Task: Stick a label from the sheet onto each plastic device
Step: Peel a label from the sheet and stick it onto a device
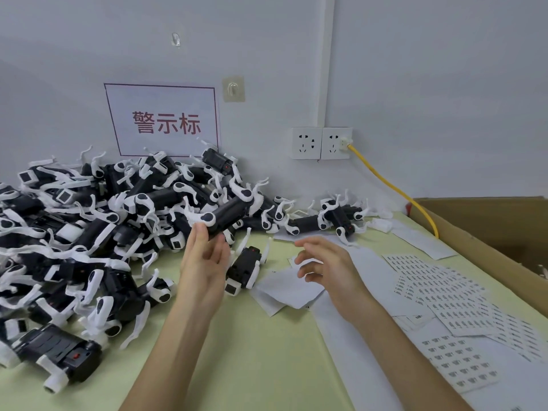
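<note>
The left hand (204, 262) pinches one black-and-white plastic device (229, 213) by its near end, fingers almost straight, holding it at the right edge of the big pile (89, 232) on the left of the surface (252, 351). The right hand (323, 268) hovers just right of it, fingers loosely spread and holding nothing visible; whether a label clings to a fingertip is too small to tell. This looks like the pick-up step. Next, that hand would need a label from the label sheets (444, 295) at near right, pressed flat onto the device's black body.
</note>
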Action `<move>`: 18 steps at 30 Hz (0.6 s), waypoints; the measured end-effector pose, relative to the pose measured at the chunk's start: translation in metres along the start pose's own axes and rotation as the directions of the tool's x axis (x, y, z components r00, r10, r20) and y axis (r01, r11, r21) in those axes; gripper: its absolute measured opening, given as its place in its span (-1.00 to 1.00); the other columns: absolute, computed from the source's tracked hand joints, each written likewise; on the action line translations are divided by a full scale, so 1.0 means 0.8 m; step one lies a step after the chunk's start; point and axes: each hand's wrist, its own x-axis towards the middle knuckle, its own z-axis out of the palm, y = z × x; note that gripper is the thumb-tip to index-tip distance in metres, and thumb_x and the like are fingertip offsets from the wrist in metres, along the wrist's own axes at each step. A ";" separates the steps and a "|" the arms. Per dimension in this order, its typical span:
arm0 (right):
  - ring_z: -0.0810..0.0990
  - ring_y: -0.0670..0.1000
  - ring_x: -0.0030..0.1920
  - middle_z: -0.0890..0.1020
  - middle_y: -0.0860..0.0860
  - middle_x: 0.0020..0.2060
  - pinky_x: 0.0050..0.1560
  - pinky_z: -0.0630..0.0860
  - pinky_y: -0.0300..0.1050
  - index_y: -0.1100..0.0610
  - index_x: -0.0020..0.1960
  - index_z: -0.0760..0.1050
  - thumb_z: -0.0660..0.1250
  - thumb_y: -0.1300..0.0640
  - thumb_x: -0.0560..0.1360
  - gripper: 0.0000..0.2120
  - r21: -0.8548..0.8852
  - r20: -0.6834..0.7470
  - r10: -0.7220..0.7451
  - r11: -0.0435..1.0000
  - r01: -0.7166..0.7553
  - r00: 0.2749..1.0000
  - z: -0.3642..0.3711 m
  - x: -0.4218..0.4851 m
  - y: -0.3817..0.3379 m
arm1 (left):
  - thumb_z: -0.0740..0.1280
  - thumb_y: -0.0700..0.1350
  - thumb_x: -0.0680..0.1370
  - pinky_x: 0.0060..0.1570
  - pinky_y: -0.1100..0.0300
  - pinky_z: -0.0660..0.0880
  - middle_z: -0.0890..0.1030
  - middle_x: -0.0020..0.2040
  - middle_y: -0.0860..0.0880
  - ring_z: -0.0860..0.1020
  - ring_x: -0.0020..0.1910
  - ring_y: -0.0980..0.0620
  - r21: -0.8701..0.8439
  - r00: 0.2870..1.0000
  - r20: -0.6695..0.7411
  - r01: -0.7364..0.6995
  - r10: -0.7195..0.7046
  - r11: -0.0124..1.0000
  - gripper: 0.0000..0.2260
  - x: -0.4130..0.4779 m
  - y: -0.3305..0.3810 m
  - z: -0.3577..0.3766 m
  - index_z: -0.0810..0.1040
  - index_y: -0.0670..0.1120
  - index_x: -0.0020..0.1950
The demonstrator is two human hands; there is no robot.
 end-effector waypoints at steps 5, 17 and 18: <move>0.71 0.03 -0.02 0.71 -0.02 0.05 -0.09 0.55 -0.17 -0.09 0.33 0.47 0.33 -0.02 0.59 -0.69 -0.078 0.102 -0.123 0.988 0.131 0.987 0.018 -0.006 0.006 | 0.35 -0.09 0.50 0.01 0.32 0.57 0.68 0.03 0.05 0.63 -0.10 0.16 0.130 0.949 0.311 -0.090 0.046 0.987 -0.60 -0.014 -0.008 0.015 0.52 -0.11 0.33; 0.60 0.08 0.21 0.64 0.01 0.18 0.01 0.60 -0.06 0.01 0.29 0.51 0.26 0.08 0.64 -0.76 0.264 -0.212 -0.066 0.957 0.122 0.975 0.006 0.005 0.002 | 0.37 -0.30 0.59 -0.30 0.37 0.42 0.65 -0.24 0.13 0.52 -0.33 0.15 0.652 0.952 0.292 -0.270 0.095 0.709 -0.80 -0.032 -0.045 0.017 0.72 -0.02 -0.06; 0.61 0.06 0.17 0.64 0.02 0.15 -0.03 0.63 -0.07 -0.01 0.27 0.52 0.29 0.09 0.62 -0.77 0.232 -0.223 -0.088 0.962 0.141 0.971 0.004 0.006 0.001 | 0.37 -0.26 0.60 -0.32 0.40 0.40 0.64 -0.25 0.13 0.51 -0.33 0.16 0.641 0.953 0.280 -0.276 0.116 0.716 -0.84 -0.031 -0.044 0.016 0.70 -0.04 -0.05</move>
